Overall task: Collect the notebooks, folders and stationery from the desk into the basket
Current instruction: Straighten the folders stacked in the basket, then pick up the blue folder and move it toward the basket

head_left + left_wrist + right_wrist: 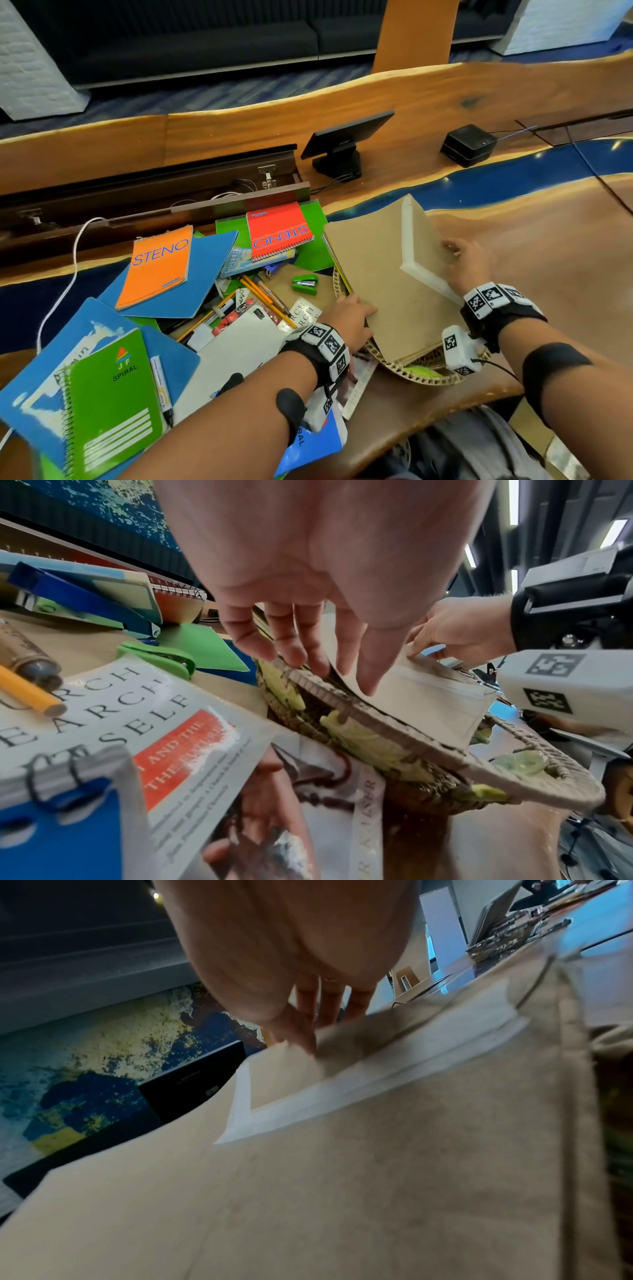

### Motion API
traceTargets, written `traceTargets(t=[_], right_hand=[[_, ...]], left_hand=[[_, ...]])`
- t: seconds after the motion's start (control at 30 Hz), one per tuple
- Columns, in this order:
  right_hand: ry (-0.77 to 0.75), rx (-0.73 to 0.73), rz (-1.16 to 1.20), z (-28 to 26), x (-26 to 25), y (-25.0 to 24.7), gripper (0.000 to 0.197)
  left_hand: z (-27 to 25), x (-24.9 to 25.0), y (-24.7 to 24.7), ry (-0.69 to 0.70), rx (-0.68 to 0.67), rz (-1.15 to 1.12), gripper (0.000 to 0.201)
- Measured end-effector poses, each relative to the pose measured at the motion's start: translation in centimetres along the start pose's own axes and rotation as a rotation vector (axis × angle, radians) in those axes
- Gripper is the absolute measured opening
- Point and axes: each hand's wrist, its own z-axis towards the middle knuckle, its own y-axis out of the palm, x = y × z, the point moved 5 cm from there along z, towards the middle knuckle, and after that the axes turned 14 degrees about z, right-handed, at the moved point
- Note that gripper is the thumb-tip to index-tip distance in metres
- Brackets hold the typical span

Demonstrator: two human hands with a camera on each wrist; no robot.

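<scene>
**One folder going in, most of the pile still out**

A brown card folder [383, 274] lies tilted across the woven basket [416, 375], which sits on the worktop [548, 260] near the person. It is not yet settled inside: its far corner stands well above the rim. The left hand [349, 318] rests on the folder's near-left edge with fingers [294, 645] fairly straight and slightly apart, pressing rather than gripping. The right hand [467, 263] presses near the white-edged pocket, fingers [308, 1031] extended and close together.

Judging from this, the task is early. Left of the basket, the clutter remains uncollected: an orange steno pad [157, 263], a red steno pad [279, 231], a green spiral notebook [113, 401], blue folders [202, 270], pencils [263, 296], a green stapler [305, 283] and a marker [161, 389]. What else lies in the basket cannot be told.
</scene>
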Motion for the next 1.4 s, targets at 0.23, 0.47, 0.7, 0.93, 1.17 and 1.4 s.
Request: traceTargets(t=[0.23, 0.47, 0.7, 0.93, 1.17, 1.4], right_hand=[[0.168, -0.089, -0.175, -0.9, 1.1, 0.7, 0.060], [0.210, -0.151, -0.129, -0.6, 1.2, 1.3, 0.061], [0.199, -0.182, -0.144, -0.9, 1.1, 1.0, 0.057], [0.073, -0.082, -0.081, -2.3, -2.3, 0.6, 0.062], [-0.278, -0.221, 0.322, -8.4, -10.4, 3.7, 0.035], [-0.385, -0.759, 0.217, -16.1, -13.7, 10.7, 0.028]], left_hand=[[-0.2, -0.7, 0.0, -0.098, 0.113, 0.009, 0.058], [-0.3, -0.1, 0.2, -0.058, 0.120, 0.111, 0.055], [-0.5, -1.0, 0.0, -0.096, 0.161, 0.093, 0.053], [-0.8, -1.9, -0.8, -0.060, 0.098, -0.059, 0.053], [-4.7, -5.1, -1.6, -0.079, 0.061, -0.367, 0.033], [-11.9, -12.4, 0.5, -0.295, 0.114, -0.490, 0.025]])
